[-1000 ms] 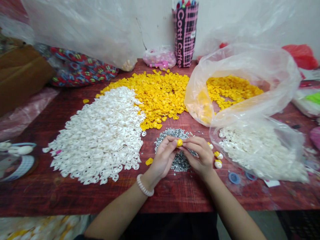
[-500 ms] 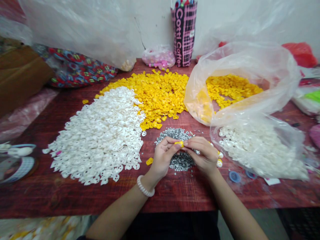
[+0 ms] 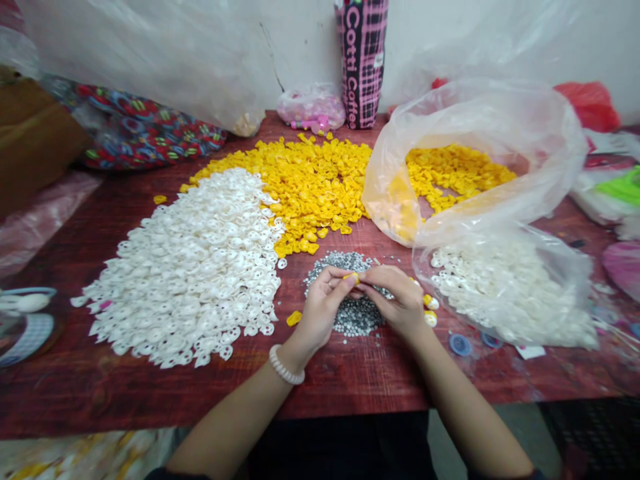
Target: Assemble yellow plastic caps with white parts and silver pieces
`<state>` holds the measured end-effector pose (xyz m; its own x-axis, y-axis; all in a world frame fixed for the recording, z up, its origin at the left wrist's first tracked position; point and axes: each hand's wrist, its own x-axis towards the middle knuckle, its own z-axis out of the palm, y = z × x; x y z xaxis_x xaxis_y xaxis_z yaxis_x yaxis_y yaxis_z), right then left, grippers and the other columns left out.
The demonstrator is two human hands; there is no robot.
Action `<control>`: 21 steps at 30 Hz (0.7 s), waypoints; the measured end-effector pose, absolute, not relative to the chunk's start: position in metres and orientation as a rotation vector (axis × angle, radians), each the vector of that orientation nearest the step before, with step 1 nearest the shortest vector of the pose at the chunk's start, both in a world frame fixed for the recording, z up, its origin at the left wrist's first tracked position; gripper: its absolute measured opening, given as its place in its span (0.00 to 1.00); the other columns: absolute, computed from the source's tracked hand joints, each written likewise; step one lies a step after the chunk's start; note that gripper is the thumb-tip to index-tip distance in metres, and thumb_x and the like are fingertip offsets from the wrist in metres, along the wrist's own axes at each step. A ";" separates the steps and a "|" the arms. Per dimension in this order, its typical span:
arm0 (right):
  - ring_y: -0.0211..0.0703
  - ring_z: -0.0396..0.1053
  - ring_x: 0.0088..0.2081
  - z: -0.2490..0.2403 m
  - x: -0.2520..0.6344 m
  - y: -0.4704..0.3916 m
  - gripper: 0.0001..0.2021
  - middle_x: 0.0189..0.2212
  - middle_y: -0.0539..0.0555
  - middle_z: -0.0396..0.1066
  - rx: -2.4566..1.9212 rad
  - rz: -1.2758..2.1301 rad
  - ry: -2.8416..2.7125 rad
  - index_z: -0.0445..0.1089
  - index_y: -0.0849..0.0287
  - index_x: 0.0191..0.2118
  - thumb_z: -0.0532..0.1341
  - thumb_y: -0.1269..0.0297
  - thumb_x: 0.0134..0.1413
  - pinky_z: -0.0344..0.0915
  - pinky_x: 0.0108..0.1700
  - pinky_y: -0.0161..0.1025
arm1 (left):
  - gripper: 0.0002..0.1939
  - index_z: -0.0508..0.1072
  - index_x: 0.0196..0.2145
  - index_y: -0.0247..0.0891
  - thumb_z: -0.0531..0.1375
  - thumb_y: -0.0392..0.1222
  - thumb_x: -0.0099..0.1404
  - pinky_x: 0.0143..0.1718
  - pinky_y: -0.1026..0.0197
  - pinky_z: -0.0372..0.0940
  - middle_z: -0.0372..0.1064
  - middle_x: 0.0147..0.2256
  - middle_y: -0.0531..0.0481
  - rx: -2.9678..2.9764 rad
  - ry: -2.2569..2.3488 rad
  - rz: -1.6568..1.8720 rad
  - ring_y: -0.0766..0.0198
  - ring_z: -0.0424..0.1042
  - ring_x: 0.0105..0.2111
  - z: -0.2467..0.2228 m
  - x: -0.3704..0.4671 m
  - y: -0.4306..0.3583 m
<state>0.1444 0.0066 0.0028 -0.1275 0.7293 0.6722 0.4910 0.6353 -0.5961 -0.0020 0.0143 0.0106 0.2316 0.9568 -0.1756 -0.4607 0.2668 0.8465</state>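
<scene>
Both hands meet over a heap of small grey discs [image 3: 357, 319] at the front middle of the table. Between the fingertips of my left hand [image 3: 323, 303] is a small yellow plastic piece [image 3: 353, 277]. The thumb and forefinger of my right hand [image 3: 397, 297] pinch the same piece from the other side; fingers cover most of it. A single yellow piece [image 3: 294, 319] lies just left of my left hand. Right of my right hand rest a few joined yellow-and-white pieces [image 3: 430, 310]. To the left spreads a pile of white plastic pieces with holes [image 3: 190, 267], and behind it yellow pieces [image 3: 315, 187].
An open clear bag [image 3: 545, 133] with yellow pieces stands at the right, in front of it a bag of white pieces [image 3: 515, 287]. Blue round caps [image 3: 460, 345] lie near it. A tape roll [image 3: 30, 339] sits far left; a Cotti Coffee bag [image 3: 363, 67] stands at the wall.
The whole view has shifted slightly, so things appear a little further left and higher. Both hands stay together on the yellow piece, which is now more covered by the fingers.
</scene>
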 end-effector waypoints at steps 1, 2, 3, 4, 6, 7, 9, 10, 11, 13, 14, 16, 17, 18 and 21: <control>0.43 0.73 0.38 0.003 0.142 0.006 0.11 0.35 0.52 0.75 -1.047 0.306 -1.715 0.71 0.52 0.42 0.63 0.69 0.50 0.69 0.43 0.46 | 0.07 0.68 0.34 0.36 0.62 0.39 0.57 0.35 0.66 0.65 0.72 0.29 0.52 0.728 0.788 1.121 0.69 0.71 0.30 0.011 -0.002 0.015; 0.44 0.72 0.39 0.003 0.139 0.006 0.14 0.37 0.53 0.74 -1.113 0.340 -1.647 0.69 0.53 0.44 0.64 0.67 0.49 0.69 0.44 0.47 | 0.07 0.68 0.35 0.36 0.61 0.39 0.58 0.36 0.66 0.64 0.72 0.31 0.52 0.701 0.767 1.123 0.69 0.70 0.32 0.012 -0.001 0.014; 0.45 0.71 0.41 0.003 0.136 0.005 0.16 0.39 0.54 0.74 -1.170 0.375 -1.601 0.68 0.53 0.45 0.65 0.64 0.48 0.68 0.45 0.47 | 0.07 0.68 0.36 0.37 0.60 0.39 0.59 0.38 0.66 0.64 0.71 0.32 0.52 0.678 0.749 1.116 0.69 0.70 0.33 0.012 0.000 0.014; 0.45 0.71 0.41 0.003 0.134 0.004 0.17 0.40 0.55 0.73 -1.211 0.402 -1.585 0.68 0.54 0.46 0.65 0.63 0.48 0.68 0.45 0.47 | 0.06 0.68 0.36 0.37 0.59 0.39 0.60 0.39 0.65 0.64 0.71 0.33 0.52 0.659 0.732 1.101 0.69 0.70 0.34 0.012 0.000 0.013; 0.45 0.70 0.42 0.005 0.132 0.004 0.15 0.40 0.55 0.73 -1.236 0.425 -1.635 0.69 0.54 0.45 0.63 0.63 0.50 0.67 0.46 0.47 | 0.05 0.68 0.35 0.37 0.59 0.40 0.60 0.41 0.64 0.63 0.70 0.33 0.52 0.628 0.699 1.065 0.69 0.70 0.36 0.009 0.001 0.012; 0.45 0.70 0.42 0.005 0.131 0.004 0.13 0.39 0.54 0.74 -1.221 0.422 -1.686 0.69 0.54 0.45 0.62 0.63 0.52 0.67 0.46 0.47 | 0.05 0.69 0.34 0.37 0.59 0.41 0.60 0.41 0.64 0.63 0.70 0.33 0.52 0.608 0.682 1.050 0.68 0.70 0.35 0.008 0.002 0.011; 0.44 0.70 0.42 0.007 0.133 0.005 0.12 0.40 0.54 0.74 -1.170 0.414 -1.775 0.70 0.53 0.46 0.60 0.65 0.55 0.66 0.46 0.47 | 0.10 0.69 0.34 0.37 0.57 0.47 0.61 0.37 0.64 0.64 0.69 0.32 0.51 0.579 0.666 1.009 0.67 0.69 0.33 0.006 0.001 0.013; 0.44 0.70 0.43 0.008 0.135 0.005 0.13 0.41 0.54 0.74 -1.143 0.421 -1.814 0.69 0.53 0.47 0.59 0.66 0.55 0.66 0.46 0.47 | 0.13 0.70 0.34 0.36 0.57 0.50 0.61 0.35 0.64 0.65 0.69 0.31 0.50 0.593 0.684 0.991 0.67 0.69 0.32 0.006 0.000 0.014; 0.44 0.70 0.43 0.008 0.136 0.006 0.14 0.42 0.54 0.74 -1.114 0.433 -1.851 0.68 0.52 0.48 0.58 0.67 0.56 0.66 0.47 0.47 | 0.15 0.71 0.34 0.36 0.56 0.51 0.61 0.32 0.64 0.64 0.69 0.30 0.50 0.635 0.716 0.977 0.67 0.68 0.29 0.006 -0.002 0.015; 0.44 0.69 0.44 0.009 0.139 0.006 0.15 0.42 0.54 0.73 -1.083 0.466 -1.875 0.68 0.52 0.49 0.58 0.67 0.56 0.65 0.48 0.48 | 0.15 0.72 0.33 0.34 0.58 0.51 0.59 0.27 0.67 0.62 0.67 0.26 0.51 0.776 0.794 0.967 0.69 0.65 0.25 0.007 -0.004 0.019; 0.44 0.69 0.44 0.010 0.139 0.006 0.15 0.42 0.54 0.73 -1.082 0.489 -1.863 0.68 0.52 0.49 0.58 0.67 0.56 0.65 0.48 0.48 | 0.14 0.72 0.33 0.34 0.59 0.50 0.59 0.25 0.67 0.62 0.66 0.25 0.52 0.844 0.823 0.974 0.70 0.64 0.24 0.008 -0.005 0.020; 0.44 0.69 0.43 0.009 0.138 0.005 0.14 0.42 0.54 0.73 -1.090 0.526 -1.811 0.68 0.51 0.49 0.58 0.66 0.56 0.66 0.48 0.48 | 0.13 0.73 0.33 0.33 0.59 0.48 0.59 0.25 0.68 0.61 0.66 0.25 0.52 0.923 0.834 0.981 0.71 0.63 0.23 0.008 -0.007 0.022; 0.44 0.69 0.44 0.009 0.137 0.005 0.15 0.42 0.54 0.73 -1.089 0.536 -1.791 0.68 0.51 0.49 0.59 0.66 0.55 0.66 0.47 0.48 | 0.13 0.73 0.35 0.34 0.59 0.47 0.60 0.25 0.68 0.62 0.66 0.26 0.52 0.937 0.827 0.986 0.71 0.63 0.23 0.008 -0.007 0.022; 0.44 0.69 0.44 0.008 0.136 0.005 0.15 0.42 0.54 0.73 -1.081 0.537 -1.784 0.68 0.51 0.50 0.58 0.67 0.56 0.66 0.47 0.48 | 0.13 0.74 0.36 0.34 0.58 0.47 0.60 0.25 0.68 0.62 0.67 0.27 0.51 0.944 0.818 0.993 0.71 0.63 0.23 0.008 -0.008 0.022; 0.45 0.67 0.45 0.005 0.133 0.005 0.18 0.44 0.54 0.72 -1.039 0.497 -1.798 0.66 0.50 0.52 0.57 0.70 0.56 0.67 0.47 0.47 | 0.14 0.74 0.38 0.34 0.57 0.47 0.61 0.26 0.67 0.62 0.69 0.29 0.49 0.965 0.797 1.008 0.70 0.64 0.24 0.007 -0.007 0.022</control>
<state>0.1327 0.0045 0.0049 -0.1716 0.8255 0.5377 0.4319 0.5536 -0.7120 -0.0074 0.0217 0.0066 0.3379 0.9353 -0.1053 -0.3183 0.2188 0.9224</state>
